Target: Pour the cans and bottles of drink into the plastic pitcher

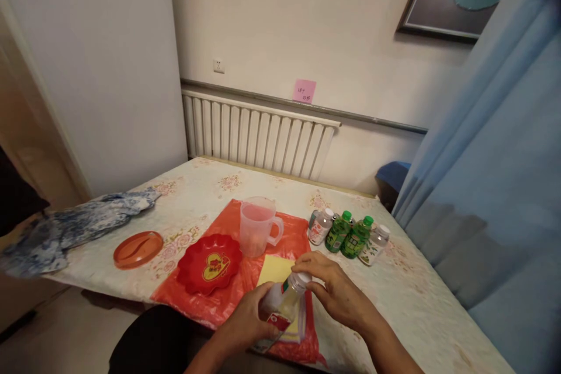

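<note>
A clear bottle (pixel 289 306) with a white cap (pixel 301 278) and a red label is tilted above the red plastic sheet (pixel 210 311). My left hand (pixel 248 321) is wrapped around its body. On the cap, the fingers of my right hand (pixel 331 286) are closed. Yellow paper (pixel 275 269) lies under the bottle. Behind it stands a translucent pink pitcher (pixel 254 232) with a handle. A red scalloped plate (pixel 188 272) with a yellow heart sits to the left of the pitcher.
Several bottles, among them a green one (pixel 358 238), stand at the right on the flowered tablecloth (pixel 421 298). An orange round lid (pixel 139 250) and a blue-white cloth (pixel 94 222) lie at the left. A radiator (pixel 263 131) and a blue curtain (pixel 482 187) border the table.
</note>
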`<state>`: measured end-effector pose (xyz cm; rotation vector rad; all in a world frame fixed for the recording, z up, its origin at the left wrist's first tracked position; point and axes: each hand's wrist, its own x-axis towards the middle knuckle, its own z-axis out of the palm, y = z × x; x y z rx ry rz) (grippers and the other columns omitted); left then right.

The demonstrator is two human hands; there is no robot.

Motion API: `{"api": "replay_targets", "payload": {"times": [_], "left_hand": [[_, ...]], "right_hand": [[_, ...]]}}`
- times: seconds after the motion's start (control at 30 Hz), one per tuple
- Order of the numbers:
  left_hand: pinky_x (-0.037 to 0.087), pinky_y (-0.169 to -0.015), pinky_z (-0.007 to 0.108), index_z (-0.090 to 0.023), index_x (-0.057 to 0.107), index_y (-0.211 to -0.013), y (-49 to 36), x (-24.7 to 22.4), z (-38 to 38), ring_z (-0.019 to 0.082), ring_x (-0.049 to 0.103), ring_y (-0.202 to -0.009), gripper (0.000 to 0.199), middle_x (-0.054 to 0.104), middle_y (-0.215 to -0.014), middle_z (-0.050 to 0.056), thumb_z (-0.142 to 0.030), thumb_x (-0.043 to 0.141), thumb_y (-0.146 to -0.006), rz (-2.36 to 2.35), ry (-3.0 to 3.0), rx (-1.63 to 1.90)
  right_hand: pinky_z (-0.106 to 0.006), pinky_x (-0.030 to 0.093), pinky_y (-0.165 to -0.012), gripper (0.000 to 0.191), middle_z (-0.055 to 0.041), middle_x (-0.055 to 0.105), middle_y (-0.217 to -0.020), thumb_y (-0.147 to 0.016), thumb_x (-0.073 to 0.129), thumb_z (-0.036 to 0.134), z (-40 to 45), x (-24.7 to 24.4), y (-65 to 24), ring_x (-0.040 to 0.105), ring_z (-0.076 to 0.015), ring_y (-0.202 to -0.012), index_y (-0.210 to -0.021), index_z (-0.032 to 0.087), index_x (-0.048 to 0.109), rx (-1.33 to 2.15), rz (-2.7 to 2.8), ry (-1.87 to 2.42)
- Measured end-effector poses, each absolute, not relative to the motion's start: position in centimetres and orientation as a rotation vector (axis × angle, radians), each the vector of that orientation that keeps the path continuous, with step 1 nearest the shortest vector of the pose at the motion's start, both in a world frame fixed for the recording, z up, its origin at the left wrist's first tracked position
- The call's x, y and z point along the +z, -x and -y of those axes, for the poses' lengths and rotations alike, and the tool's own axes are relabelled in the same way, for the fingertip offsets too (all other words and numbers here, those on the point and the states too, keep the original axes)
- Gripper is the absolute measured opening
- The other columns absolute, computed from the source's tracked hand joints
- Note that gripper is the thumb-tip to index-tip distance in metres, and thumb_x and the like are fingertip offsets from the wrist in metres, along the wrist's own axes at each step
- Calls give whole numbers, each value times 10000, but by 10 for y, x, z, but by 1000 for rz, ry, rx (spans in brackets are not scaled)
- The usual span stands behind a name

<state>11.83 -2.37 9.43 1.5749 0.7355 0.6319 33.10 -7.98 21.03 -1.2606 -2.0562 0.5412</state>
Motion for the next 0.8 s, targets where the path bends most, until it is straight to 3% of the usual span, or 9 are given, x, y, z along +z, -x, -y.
{"api": "replay_targets", "payload": {"times": [0.23, 0.4, 0.6, 0.67, 0.8], "left_hand": [[468, -933, 307, -197, 593, -1212, -121, 94, 27, 232, 609, -1071, 696, 699, -1146, -4, -62, 696, -538, -734, -1536, 610], [481, -904, 307, -188, 596, -1206, -123, 96, 29, 245, 619, -1055, 667, 704, -1137, 11, -101, 724, -557, -733, -1542, 628], [452, -987, 318, -217, 582, -1226, -126, 98, 27, 251, 596, -1138, 715, 680, -1216, 8, -57, 705, -541, -698, -1512, 680], [449, -1000, 316, -224, 574, -1235, -130, 97, 26, 255, 589, -1163, 724, 671, -1234, 14, -48, 705, -545, -699, -1512, 703], [461, -1000, 332, -215, 569, -1244, -145, 95, 26, 283, 592, -1168, 713, 658, -1265, 49, -123, 769, -566, -658, -1520, 740]], "right_hand": [[-393, 465, -966, 281, -70, 668, -1095, -916, 562, 225, 78, 204, -335, 597, -226, -1057, -1160, 275, 692, 540, 2042, 1272], [-358, 479, -865, 287, -59, 670, -991, -869, 646, 297, 78, 200, -335, 609, -220, -933, -1147, 247, 697, 517, 1961, 1399], [-381, 497, -903, 763, -81, 637, -1234, -649, 778, 226, 77, 167, -336, 615, -237, -997, -1366, 219, 518, 682, 1543, 1465], [-371, 515, -883, 743, -68, 646, -1238, -628, 745, 177, 80, 150, -331, 635, -227, -974, -1337, 225, 529, 812, 1464, 1463], [-349, 526, -832, 573, -45, 716, -1053, -578, 720, 119, 89, 123, -319, 663, -236, -926, -1139, 185, 628, 908, 1405, 1468]]}}
